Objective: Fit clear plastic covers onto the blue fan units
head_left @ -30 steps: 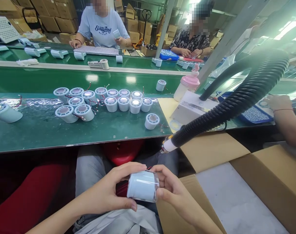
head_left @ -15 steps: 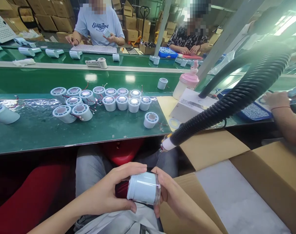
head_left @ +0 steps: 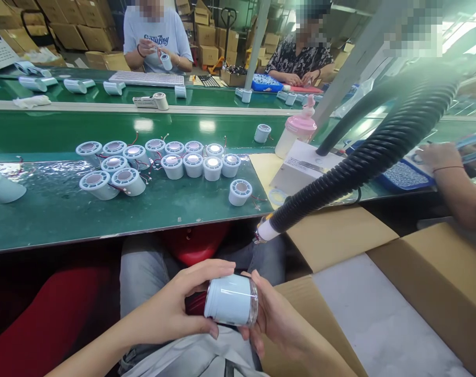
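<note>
Low in the view, over my lap, both my hands grip a pale blue cylindrical housing (head_left: 230, 300) lying on its side. My left hand (head_left: 171, 309) wraps it from the left, thumb below and fingers over the top. My right hand (head_left: 275, 319) cups its clear right end. A group of several like housings (head_left: 159, 159) with red wires stands on the green bench (head_left: 65, 209) ahead. One lone housing (head_left: 240, 191) sits nearer the bench edge.
A black ribbed hose (head_left: 359, 162) with a white nozzle hangs above an open cardboard box (head_left: 383, 309) at my right. A white box (head_left: 304, 165) and a pink-capped bottle (head_left: 296, 133) stand on the bench. Two people work across the conveyor; another person's arm (head_left: 453, 180) reaches in at right.
My right hand has slid from the housing's top round to beneath its clear end. The view has shifted slightly. The person opposite has raised a part in both hands.
</note>
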`<action>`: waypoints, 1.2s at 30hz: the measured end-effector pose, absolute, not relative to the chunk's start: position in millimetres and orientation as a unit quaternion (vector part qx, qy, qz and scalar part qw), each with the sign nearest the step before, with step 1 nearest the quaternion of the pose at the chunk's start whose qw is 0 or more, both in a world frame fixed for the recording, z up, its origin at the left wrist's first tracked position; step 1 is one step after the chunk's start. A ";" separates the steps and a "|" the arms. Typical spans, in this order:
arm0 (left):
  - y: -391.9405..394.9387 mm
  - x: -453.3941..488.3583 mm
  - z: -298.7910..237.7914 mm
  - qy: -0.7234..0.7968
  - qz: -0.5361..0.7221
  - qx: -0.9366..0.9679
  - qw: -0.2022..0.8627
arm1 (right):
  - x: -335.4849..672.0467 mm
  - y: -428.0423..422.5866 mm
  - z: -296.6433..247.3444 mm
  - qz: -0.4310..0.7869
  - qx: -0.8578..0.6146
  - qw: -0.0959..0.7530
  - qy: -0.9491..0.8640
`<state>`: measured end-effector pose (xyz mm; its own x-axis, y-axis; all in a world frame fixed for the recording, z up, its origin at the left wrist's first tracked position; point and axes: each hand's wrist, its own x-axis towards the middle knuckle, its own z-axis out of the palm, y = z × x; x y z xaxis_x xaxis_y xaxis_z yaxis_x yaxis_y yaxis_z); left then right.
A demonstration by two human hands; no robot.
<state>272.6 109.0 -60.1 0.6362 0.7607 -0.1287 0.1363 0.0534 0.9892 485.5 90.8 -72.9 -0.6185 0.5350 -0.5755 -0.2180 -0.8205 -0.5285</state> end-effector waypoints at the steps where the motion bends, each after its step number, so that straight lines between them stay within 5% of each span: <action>1: 108.7 272.6 -60.1 0.357 0.244 0.628 0.648 | 485.3 91.0 -73.6 0.873 -0.381 0.220 -0.209; 20: 207.9 330.3 -107.7 0.268 0.232 0.564 0.746 | 509.4 139.2 -127.0 0.837 -0.407 0.354 -0.089; 36: 120.1 283.3 -56.0 0.370 0.195 0.618 0.665 | 496.4 99.4 -83.5 0.899 -0.361 0.163 -0.185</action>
